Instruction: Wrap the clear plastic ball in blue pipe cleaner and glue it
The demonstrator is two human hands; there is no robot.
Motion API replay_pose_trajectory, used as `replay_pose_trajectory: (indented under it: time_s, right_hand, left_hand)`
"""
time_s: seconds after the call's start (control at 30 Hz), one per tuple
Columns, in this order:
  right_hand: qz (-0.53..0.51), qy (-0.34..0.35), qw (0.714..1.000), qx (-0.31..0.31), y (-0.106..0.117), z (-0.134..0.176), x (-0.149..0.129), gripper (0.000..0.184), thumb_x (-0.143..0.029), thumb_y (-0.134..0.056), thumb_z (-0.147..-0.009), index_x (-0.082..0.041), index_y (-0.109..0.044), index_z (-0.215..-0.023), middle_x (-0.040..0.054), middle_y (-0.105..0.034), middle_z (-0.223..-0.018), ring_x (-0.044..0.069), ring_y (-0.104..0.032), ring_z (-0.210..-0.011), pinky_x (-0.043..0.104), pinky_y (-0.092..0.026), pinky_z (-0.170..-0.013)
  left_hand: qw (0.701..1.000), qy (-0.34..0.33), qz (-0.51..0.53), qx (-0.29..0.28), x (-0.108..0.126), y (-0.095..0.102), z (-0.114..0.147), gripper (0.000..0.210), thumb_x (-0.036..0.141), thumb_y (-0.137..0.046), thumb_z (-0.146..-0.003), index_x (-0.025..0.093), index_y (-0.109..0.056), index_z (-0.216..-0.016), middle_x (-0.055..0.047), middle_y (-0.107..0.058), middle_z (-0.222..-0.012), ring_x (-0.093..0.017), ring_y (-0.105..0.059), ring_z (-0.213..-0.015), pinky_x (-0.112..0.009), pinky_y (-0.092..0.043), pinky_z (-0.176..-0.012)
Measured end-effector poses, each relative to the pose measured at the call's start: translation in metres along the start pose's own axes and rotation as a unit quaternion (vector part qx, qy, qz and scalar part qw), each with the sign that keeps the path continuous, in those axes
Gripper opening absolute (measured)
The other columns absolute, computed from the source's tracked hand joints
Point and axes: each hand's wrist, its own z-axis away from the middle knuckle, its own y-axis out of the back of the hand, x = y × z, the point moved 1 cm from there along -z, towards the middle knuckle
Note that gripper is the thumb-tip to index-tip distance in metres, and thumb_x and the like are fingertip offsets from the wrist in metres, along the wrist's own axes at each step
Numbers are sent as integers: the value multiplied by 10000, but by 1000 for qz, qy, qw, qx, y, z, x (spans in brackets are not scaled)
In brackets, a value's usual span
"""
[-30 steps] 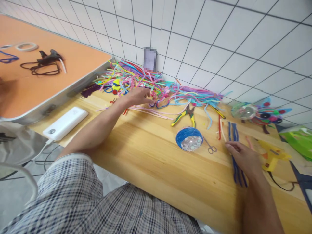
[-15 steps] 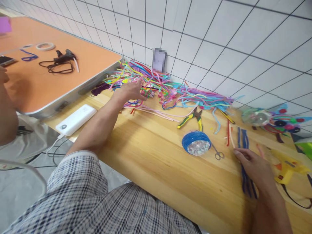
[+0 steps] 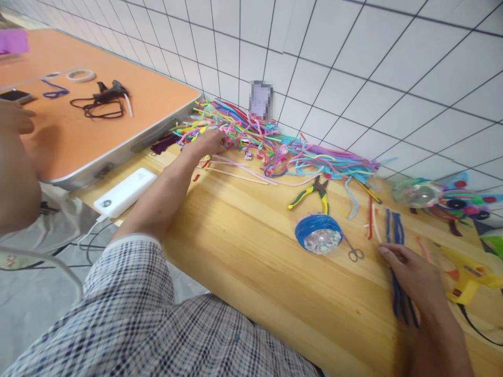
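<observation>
My left hand (image 3: 211,142) reaches into a heap of colourful pipe cleaners (image 3: 251,136) against the wall. Its fingers are curled down among the strands, and what they grip is hidden. At the right, my right hand (image 3: 408,269) pinches the lower end of a pale pipe cleaner (image 3: 376,225). Dark blue pipe cleaners (image 3: 396,293) lie partly beneath that hand, and a red one (image 3: 370,220) is just left of the pale one. Between the hands sits a clear dome wrapped with blue strands (image 3: 319,233), beside scissors (image 3: 356,254) and yellow-handled pliers (image 3: 312,196).
A yellow glue gun (image 3: 469,277) lies at the right, its cord trailing. Behind it stands a decorated clear ball (image 3: 418,193). A white power bank (image 3: 126,192) rests near the left edge. Another person's arm (image 3: 18,167) is over the adjoining orange table (image 3: 157,86).
My left hand has gone down into the heap and its spread fingers have curled in. Pale strands near it have shifted. My right hand keeps its pinch, nearly still.
</observation>
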Motion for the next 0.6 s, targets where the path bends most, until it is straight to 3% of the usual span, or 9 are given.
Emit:
replay_pose_trajectory:
  time_s: [0.1,0.17,0.27,0.37,0.47,0.6]
  right_hand:
    - [4,21,1000,4,-2,-2,5,354,-642,-576,-657,-344,-743,-749,3,-798,-664,357,-816,-800,613,-182,-1451]
    - [12,36,999,3,-3,-3,9,355,-649,-578,-671,-346,-745,-751,-8,-804,-665,348,-811,-767,610,-201,-1445]
    - [20,48,999,7,-4,-4,13,378,-671,-578,-688,-345,-753,-767,-13,-803,-664,342,-808,-751,600,-222,-1439]
    - [15,46,999,10,-3,-3,11,404,-684,-568,-676,-341,-756,-775,-5,-792,-651,350,-806,-765,589,-239,-1436]
    - [11,24,1000,4,-2,-1,5,378,-663,-564,-659,-343,-739,-762,17,-805,-680,372,-811,-829,627,-233,-1429]
    - [21,18,1000,-4,0,-1,2,354,-633,-554,-672,-338,-719,-779,25,-783,-675,376,-822,-905,645,-224,-1430]
  left_hand:
    - [999,-11,42,32,7,5,14,500,408,-739,-928,192,-719,-1379,-151,-800,-1283,-316,-752,-1139,-349,-542,-951]
    - [995,-61,71,31,14,8,26,532,449,-759,-934,189,-693,-1394,-137,-786,-1286,-297,-747,-1139,-335,-535,-960]
    - [986,-138,52,-75,26,7,45,506,429,-836,-857,220,-732,-1305,-105,-779,-1306,-280,-742,-1145,-292,-517,-892]
    - [975,-158,25,-154,37,3,57,228,307,-769,-872,232,-781,-1087,-61,-813,-1146,-246,-744,-1025,-280,-469,-794]
    - [967,-184,41,-173,48,1,65,106,215,-699,-875,228,-785,-936,-27,-809,-970,-212,-723,-897,-283,-438,-743]
    - [960,-207,72,-175,63,4,75,106,197,-688,-864,217,-783,-905,-19,-799,-918,-190,-706,-838,-267,-451,-730]
